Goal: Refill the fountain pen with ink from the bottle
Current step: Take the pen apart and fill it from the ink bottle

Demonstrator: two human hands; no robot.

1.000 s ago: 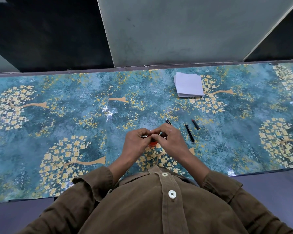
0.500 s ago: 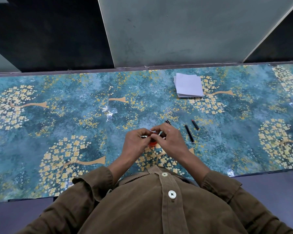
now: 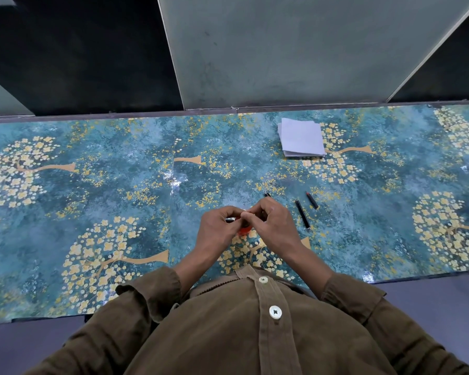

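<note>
Hands meet at centre of the table [image 3: 98, 185], fingertips touching, both curled tight. Left hand [image 3: 219, 230] pinches a small dark pen piece [image 3: 230, 220], only a short end showing by its thumb. Right hand [image 3: 271, 226] is bunched over the same spot, fingers folded in; what exactly it grips, can't tell, it's hidden behind the knuckles. A bit of orange-red [image 3: 244, 230] peeks out under the two hands, prob. the ink bottle, but too covered to be sure. Just past the right knuckles a dark tip [image 3: 267, 194] pokes out, lying on the tabletop. To the right, well apart from the hands, a long black pen part [image 3: 303, 215] lies flat, and beside it a shorter one w/ a red end [image 3: 312, 200]. Further back, near the wall edge, a folded white paper stack [image 3: 301, 138]. Table cover is teal w/ yellow blossom trees. Brown shirt [image 3: 228, 334], sleeves rolled at the forearms, fills the bottom.
</note>
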